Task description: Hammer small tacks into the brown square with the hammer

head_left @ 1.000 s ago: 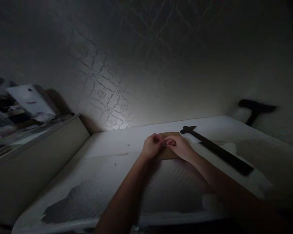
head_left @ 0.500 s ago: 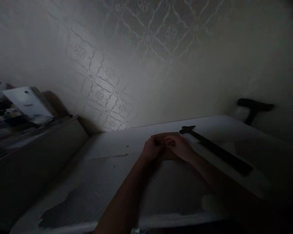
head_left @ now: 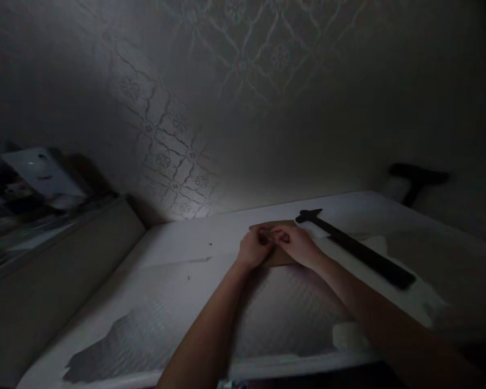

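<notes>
Mid-frame, the left hand and right hand meet, fingers curled in and tips close together; whether they pinch anything is too dark to tell. Under them, at centre, lies a flat brown board. By its upper right corner is the head of a hammer, its handle slanting lower right across the white table. Patterned wallpaper fills the upper frame.

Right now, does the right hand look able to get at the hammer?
Probably yes: the hammer lies close beside the right hand, with nothing visible standing between them. That hand, though, is curled close to the left hand over the brown board.
</notes>
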A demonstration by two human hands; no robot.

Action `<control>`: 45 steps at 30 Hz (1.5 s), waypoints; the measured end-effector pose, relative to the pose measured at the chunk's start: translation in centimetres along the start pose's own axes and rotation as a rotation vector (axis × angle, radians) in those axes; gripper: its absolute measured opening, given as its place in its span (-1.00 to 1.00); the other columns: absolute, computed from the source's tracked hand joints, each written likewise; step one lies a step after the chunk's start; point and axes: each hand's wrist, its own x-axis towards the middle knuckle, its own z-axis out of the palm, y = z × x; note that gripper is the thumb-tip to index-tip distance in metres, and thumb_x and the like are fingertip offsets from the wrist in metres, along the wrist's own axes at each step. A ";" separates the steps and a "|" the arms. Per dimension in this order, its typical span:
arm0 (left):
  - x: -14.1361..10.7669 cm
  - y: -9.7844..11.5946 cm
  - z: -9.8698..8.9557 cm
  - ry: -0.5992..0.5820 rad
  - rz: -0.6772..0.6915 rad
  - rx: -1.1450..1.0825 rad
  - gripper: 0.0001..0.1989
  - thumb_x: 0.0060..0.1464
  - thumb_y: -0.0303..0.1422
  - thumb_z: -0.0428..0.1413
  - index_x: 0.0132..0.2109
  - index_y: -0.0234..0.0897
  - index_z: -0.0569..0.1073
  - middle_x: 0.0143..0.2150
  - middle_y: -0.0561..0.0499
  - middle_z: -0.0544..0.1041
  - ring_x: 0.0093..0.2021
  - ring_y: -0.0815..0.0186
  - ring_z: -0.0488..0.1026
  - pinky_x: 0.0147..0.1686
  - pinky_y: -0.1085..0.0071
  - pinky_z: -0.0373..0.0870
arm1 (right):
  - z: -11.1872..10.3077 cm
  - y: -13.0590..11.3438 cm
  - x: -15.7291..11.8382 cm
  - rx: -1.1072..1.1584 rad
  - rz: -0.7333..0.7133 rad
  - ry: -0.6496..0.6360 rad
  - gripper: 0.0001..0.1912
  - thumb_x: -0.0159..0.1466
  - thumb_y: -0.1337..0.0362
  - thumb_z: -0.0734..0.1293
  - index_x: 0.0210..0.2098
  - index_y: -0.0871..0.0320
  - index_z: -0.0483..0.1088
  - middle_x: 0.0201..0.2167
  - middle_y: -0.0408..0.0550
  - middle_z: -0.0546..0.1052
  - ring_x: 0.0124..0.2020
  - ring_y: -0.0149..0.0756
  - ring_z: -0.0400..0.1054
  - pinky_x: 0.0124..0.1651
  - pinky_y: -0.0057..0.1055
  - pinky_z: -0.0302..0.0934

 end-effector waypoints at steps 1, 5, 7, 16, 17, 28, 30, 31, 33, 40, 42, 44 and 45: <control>0.0 0.0 0.0 0.001 0.009 0.006 -0.61 -0.15 -0.46 0.20 -0.09 -0.23 0.38 -0.21 0.00 0.53 -0.16 0.27 0.45 -0.13 0.38 0.36 | 0.0 0.1 0.0 0.008 -0.005 -0.002 -0.70 0.07 0.51 0.23 -0.24 0.16 0.43 -0.44 -0.12 0.52 -0.42 -0.36 0.38 -0.31 -0.45 0.23; -0.1 0.1 0.0 -0.001 0.052 0.038 -0.60 -0.12 -0.45 0.18 -0.06 -0.24 0.35 -0.20 -0.01 0.53 -0.16 0.27 0.45 -0.12 0.36 0.35 | 0.1 0.2 0.0 0.028 -0.027 -0.015 -0.73 0.09 0.48 0.22 -0.26 0.15 0.44 -0.44 -0.12 0.52 -0.43 -0.36 0.37 -0.33 -0.46 0.22; -0.1 0.1 0.1 -0.001 0.066 0.054 -0.60 -0.10 -0.45 0.17 -0.05 -0.25 0.35 -0.19 -0.01 0.52 -0.16 0.27 0.45 -0.12 0.36 0.35 | 0.0 0.1 0.0 0.016 -0.022 -0.008 -0.74 0.10 0.47 0.22 -0.26 0.15 0.44 -0.44 -0.12 0.51 -0.44 -0.36 0.37 -0.33 -0.45 0.22; 0.0 -0.4 0.3 0.009 0.109 0.079 -0.59 -0.10 -0.43 0.16 -0.04 -0.23 0.35 -0.22 0.02 0.52 -0.20 0.30 0.45 -0.17 0.39 0.36 | -0.3 0.0 0.1 0.026 -0.012 -0.010 -0.69 0.08 0.50 0.23 -0.21 0.14 0.43 -0.43 -0.13 0.52 -0.43 -0.36 0.38 -0.29 -0.44 0.24; 0.0 -0.4 0.3 0.011 0.110 0.081 -0.60 -0.10 -0.42 0.16 -0.04 -0.23 0.35 -0.22 0.01 0.52 -0.21 0.30 0.45 -0.17 0.39 0.36 | -0.3 0.0 0.1 0.021 -0.008 -0.011 -0.69 0.07 0.50 0.24 -0.22 0.14 0.43 -0.43 -0.13 0.52 -0.43 -0.36 0.38 -0.29 -0.44 0.24; -0.1 -0.1 0.1 0.019 0.068 0.091 -0.59 -0.08 -0.39 0.16 -0.02 -0.25 0.34 -0.20 -0.01 0.53 -0.17 0.27 0.45 -0.16 0.39 0.36 | -0.4 -0.1 0.2 0.098 -0.018 0.024 -0.66 0.07 0.54 0.24 -0.21 0.14 0.43 -0.31 -0.08 0.55 -0.31 -0.31 0.43 -0.21 -0.40 0.30; -0.1 -0.1 0.1 0.018 0.053 0.089 -0.60 -0.08 -0.39 0.16 -0.03 -0.25 0.35 -0.19 -0.01 0.53 -0.16 0.27 0.45 -0.16 0.39 0.37 | -0.4 -0.3 0.2 0.113 -0.024 0.013 -0.65 0.07 0.55 0.22 -0.19 0.15 0.42 -0.33 -0.08 0.55 -0.31 -0.32 0.43 -0.20 -0.40 0.29; -0.1 -0.1 0.1 0.018 0.047 0.089 -0.60 -0.08 -0.39 0.16 -0.03 -0.24 0.35 -0.19 -0.02 0.52 -0.16 0.27 0.45 -0.16 0.39 0.37 | -0.5 -0.4 0.1 0.124 -0.030 0.014 -0.64 0.07 0.56 0.22 -0.19 0.16 0.42 -0.34 -0.08 0.55 -0.31 -0.32 0.44 -0.18 -0.40 0.29; 0.0 -0.1 0.1 0.012 0.049 0.086 -0.60 -0.09 -0.40 0.16 -0.04 -0.25 0.35 -0.17 -0.03 0.52 -0.15 0.26 0.45 -0.15 0.39 0.37 | -0.5 -0.5 0.1 0.135 -0.036 0.012 -0.64 0.07 0.56 0.21 -0.18 0.17 0.41 -0.33 -0.07 0.55 -0.31 -0.33 0.44 -0.17 -0.40 0.29; -0.1 0.0 0.0 0.007 0.051 0.055 -0.59 -0.10 -0.40 0.17 -0.03 -0.25 0.35 -0.16 -0.04 0.52 -0.13 0.24 0.44 -0.13 0.36 0.36 | -0.8 -1.0 0.0 0.093 -0.053 -0.035 -0.59 0.03 0.60 0.19 -0.21 0.13 0.44 -0.30 -0.10 0.56 -0.24 -0.30 0.43 -0.09 -0.36 0.27; -0.2 0.1 0.0 0.006 0.034 0.056 -0.57 -0.11 -0.40 0.18 -0.03 -0.26 0.34 -0.16 -0.05 0.52 -0.13 0.23 0.44 -0.14 0.36 0.37 | -0.9 -1.1 0.0 0.090 -0.057 -0.048 -0.57 0.03 0.61 0.18 -0.20 0.13 0.44 -0.29 -0.10 0.56 -0.25 -0.31 0.44 -0.07 -0.36 0.27; -0.2 0.2 0.0 0.010 0.024 0.057 -0.57 -0.11 -0.40 0.18 -0.02 -0.25 0.34 -0.16 -0.04 0.52 -0.14 0.22 0.44 -0.14 0.35 0.37 | -0.9 -1.1 0.0 0.097 -0.062 -0.057 -0.57 0.03 0.61 0.17 -0.20 0.14 0.44 -0.26 -0.09 0.55 -0.23 -0.31 0.44 -0.08 -0.38 0.27; -0.2 0.2 0.0 0.011 0.024 0.056 -0.56 -0.11 -0.40 0.18 -0.02 -0.24 0.34 -0.16 -0.04 0.52 -0.14 0.22 0.44 -0.14 0.35 0.37 | -0.9 -1.1 0.0 0.098 -0.057 -0.054 -0.57 0.03 0.61 0.17 -0.20 0.13 0.43 -0.26 -0.08 0.55 -0.23 -0.32 0.43 -0.08 -0.38 0.27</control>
